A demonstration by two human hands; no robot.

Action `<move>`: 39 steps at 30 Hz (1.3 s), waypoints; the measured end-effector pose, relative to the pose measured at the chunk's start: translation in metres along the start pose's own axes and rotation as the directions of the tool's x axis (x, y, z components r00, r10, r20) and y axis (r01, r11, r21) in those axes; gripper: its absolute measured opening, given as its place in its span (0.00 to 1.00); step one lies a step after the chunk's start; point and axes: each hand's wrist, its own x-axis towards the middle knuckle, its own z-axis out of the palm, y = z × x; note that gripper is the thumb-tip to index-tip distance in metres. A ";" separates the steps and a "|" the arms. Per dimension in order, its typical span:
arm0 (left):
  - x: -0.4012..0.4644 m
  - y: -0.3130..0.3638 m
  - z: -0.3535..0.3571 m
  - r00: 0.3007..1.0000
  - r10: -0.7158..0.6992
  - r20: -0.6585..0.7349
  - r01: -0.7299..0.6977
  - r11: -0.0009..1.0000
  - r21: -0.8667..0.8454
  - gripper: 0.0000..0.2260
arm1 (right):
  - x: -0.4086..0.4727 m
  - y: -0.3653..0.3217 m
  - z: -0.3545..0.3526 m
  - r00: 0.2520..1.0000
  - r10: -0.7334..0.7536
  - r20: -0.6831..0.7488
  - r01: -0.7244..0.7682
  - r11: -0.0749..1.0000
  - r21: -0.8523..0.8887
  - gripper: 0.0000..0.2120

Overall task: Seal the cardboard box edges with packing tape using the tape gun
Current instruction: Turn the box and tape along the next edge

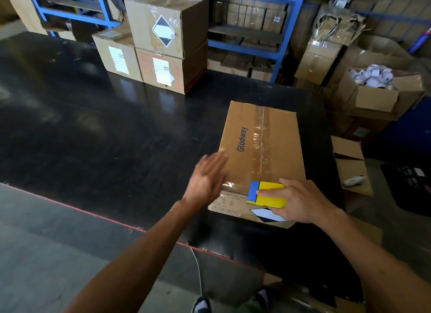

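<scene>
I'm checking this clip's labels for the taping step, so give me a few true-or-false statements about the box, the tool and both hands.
1. The right hand grips the yellow and blue tape gun against the near end of the brown cardboard box printed Glodway. True.
2. The left hand holds a roll of tape. False: it is open and empty, at the box's near left corner.
3. Clear tape already runs along the box's top centre seam. True.
4. The box sits on a white table. False: the black table is dark and glossy.
5. The stacked cardboard boxes stand at the table's far side. True.
</scene>
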 end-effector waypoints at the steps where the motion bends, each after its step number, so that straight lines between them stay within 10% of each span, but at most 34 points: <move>1: 0.012 0.000 0.007 0.970 0.216 0.115 -0.225 0.971 0.080 0.22 | 0.001 -0.001 0.000 1.000 -0.002 0.007 0.002 1.000 0.004 0.25; 3: 0.025 -0.004 0.022 0.812 0.431 0.392 -0.516 0.845 0.140 0.24 | 0.001 -0.001 0.000 1.000 -0.006 0.010 0.006 1.000 0.016 0.25; 6: 0.015 -0.023 0.041 0.676 0.384 0.629 -0.586 0.797 0.144 0.27 | 0.001 -0.002 0.001 1.000 -0.008 -0.004 0.008 1.000 0.018 0.25; 31: 0.004 -0.068 0.020 0.638 0.493 0.591 -0.670 0.734 0.112 0.29 | -0.062 0.066 0.027 0.994 0.049 0.102 -0.045 0.998 -0.047 0.28; 39: 0.027 0.036 0.090 0.645 0.525 0.556 -0.685 0.720 0.114 0.30 | -0.054 0.073 0.025 0.997 0.034 0.071 -0.033 0.999 -0.012 0.26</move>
